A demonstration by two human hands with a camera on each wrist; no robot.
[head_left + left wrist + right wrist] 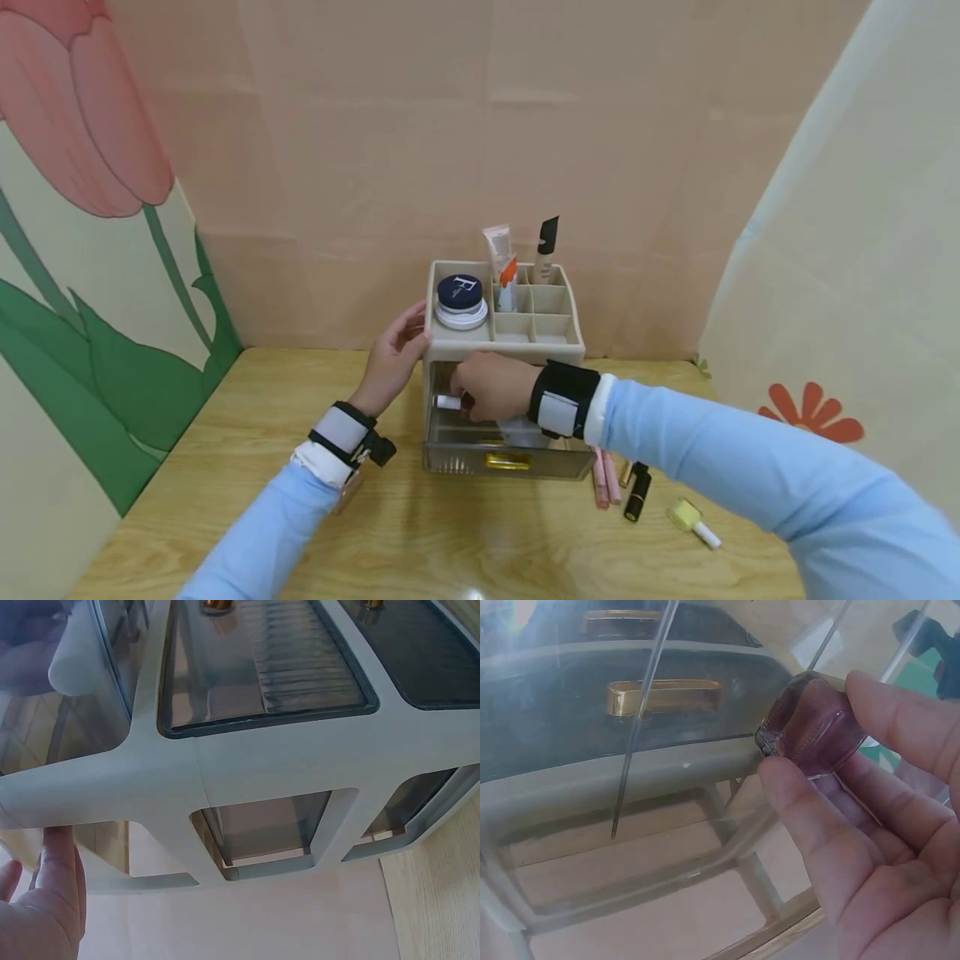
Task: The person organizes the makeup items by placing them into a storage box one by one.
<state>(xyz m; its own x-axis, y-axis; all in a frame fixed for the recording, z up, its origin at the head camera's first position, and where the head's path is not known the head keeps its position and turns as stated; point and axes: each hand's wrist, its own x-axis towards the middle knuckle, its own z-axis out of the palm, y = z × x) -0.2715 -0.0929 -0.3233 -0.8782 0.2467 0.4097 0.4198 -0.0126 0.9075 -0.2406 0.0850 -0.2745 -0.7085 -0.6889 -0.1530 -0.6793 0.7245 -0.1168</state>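
A cream cosmetics organizer stands on the table with a clear gold-handled drawer pulled out at its front. My left hand rests against the organizer's left side; in the left wrist view its fingers touch the frame at an opening. Over the open drawer, my right hand pinches a small nail polish bottle with a white cap. Up close in the right wrist view, the dark red bottle sits between thumb and fingertips. In the head view, fingers hide most of the bottle.
On top of the organizer are a navy-lidded round compact, a squeeze tube and a black-capped tube. To the right lie pink tubes, a black tube and a yellow nail polish bottle. Walls stand behind and at both sides.
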